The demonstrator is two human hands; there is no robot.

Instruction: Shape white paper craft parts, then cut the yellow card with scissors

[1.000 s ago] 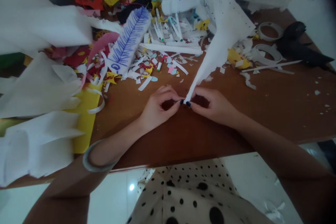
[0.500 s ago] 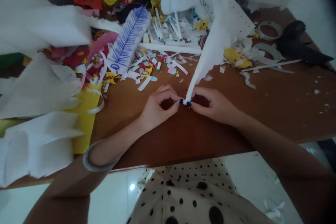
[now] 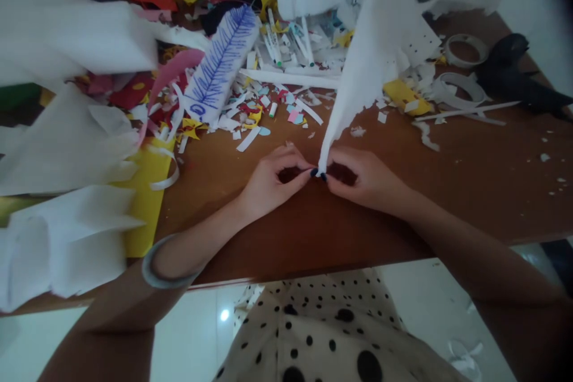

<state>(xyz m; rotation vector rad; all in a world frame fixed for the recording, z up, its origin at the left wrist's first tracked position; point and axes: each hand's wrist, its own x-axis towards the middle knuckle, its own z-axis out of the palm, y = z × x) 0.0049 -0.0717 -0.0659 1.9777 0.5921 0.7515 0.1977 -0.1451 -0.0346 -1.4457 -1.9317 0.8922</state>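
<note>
The left hand (image 3: 267, 184) and right hand (image 3: 370, 180) are meeting over the counter (image 3: 280, 245), both pinching the narrow lower end of a white sheet (image 3: 364, 65). The sheet is widening as it slants away from them. Scraps (image 3: 293, 114) are lying beyond the left hand; tape rolls (image 3: 465, 64) are resting farther right.

Craft workspace (image 3: 487, 179) with paper scraps (image 3: 249, 139)
</note>
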